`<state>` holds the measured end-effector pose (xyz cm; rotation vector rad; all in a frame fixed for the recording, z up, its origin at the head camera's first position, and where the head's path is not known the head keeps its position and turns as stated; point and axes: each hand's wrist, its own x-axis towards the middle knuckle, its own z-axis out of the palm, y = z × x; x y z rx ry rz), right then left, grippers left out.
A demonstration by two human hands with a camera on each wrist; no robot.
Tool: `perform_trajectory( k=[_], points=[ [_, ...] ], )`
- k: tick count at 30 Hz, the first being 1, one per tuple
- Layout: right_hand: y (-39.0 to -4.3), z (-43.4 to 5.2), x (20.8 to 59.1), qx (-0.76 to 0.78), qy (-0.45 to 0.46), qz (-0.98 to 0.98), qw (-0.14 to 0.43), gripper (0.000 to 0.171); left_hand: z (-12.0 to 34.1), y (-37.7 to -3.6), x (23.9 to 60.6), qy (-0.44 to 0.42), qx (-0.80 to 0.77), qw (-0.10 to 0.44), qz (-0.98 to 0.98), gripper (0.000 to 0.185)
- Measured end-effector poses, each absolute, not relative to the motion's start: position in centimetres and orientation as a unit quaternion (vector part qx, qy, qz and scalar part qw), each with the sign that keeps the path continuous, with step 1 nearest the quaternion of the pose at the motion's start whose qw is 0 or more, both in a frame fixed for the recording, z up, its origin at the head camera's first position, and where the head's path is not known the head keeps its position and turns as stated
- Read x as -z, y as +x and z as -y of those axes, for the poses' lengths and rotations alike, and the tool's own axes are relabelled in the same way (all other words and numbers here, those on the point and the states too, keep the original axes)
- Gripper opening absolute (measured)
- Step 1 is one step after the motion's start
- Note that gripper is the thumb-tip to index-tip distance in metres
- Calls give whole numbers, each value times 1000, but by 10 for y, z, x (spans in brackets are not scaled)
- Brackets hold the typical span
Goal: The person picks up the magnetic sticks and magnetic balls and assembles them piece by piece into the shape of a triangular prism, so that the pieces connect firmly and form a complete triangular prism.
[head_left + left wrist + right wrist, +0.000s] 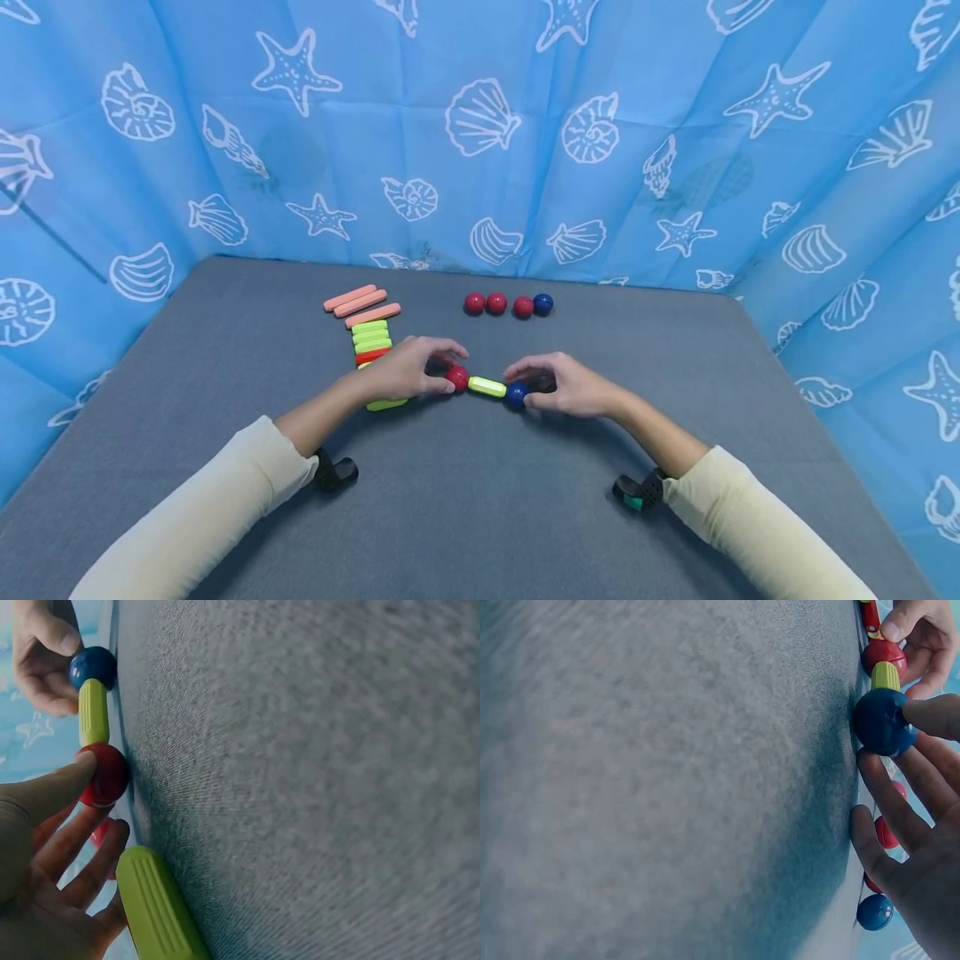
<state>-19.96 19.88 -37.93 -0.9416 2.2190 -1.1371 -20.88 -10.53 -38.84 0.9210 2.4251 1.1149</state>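
1. Nearest, two pale sleeves (pixel 202 508) reach in over the grey table (pixel 487 525), a black wrist device (pixel 337 473) at the left cuff and another at the right.
2. The left hand (pixel 408 368) pinches a red ball (pixel 457 378) between thumb and fingertips; the left wrist view shows its other fingers spread.
3. The right hand (pixel 570 386) pinches a blue ball (pixel 516 395); its remaining fingers fan out in the right wrist view.
4. Between the balls sits a short lime rod (pixel 487 387), an end touching each, at mid-table. The left wrist view shows grooves along it.
5. Beside and partly behind the left hand lies a column of lime rods (pixel 371 335) with a red rod (pixel 372 357) among them.
6. Just beyond, three coral rods (pixel 360 302) lie side by side, visible only from the head.
7. Farther back, three red balls (pixel 496 303) and a second blue ball (pixel 543 303) form a row.
8. Behind hangs a blue shell-print curtain (pixel 480 183).
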Motion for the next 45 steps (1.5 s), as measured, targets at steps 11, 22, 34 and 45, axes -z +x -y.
perform_trajectory(
  k=[11, 22, 34, 45],
  points=[
    [-196, -205, 382, 426, -358, -798, 229, 43, 127, -200, 377, 339, -394, 105, -848, 48],
    [-192, -204, 381, 412, -346, -816, 212, 56, 179, -171, 372, 326, -285, 115, -894, 42],
    [-188, -199, 382, 404, -313, -836, 199, 78, 173, -161, 383, 346, -209, 62, -912, 48],
    [-185, -193, 383, 391, -309, -846, 191, 84, 134, -165, 386, 370, -254, 94, -889, 48]
  ],
)
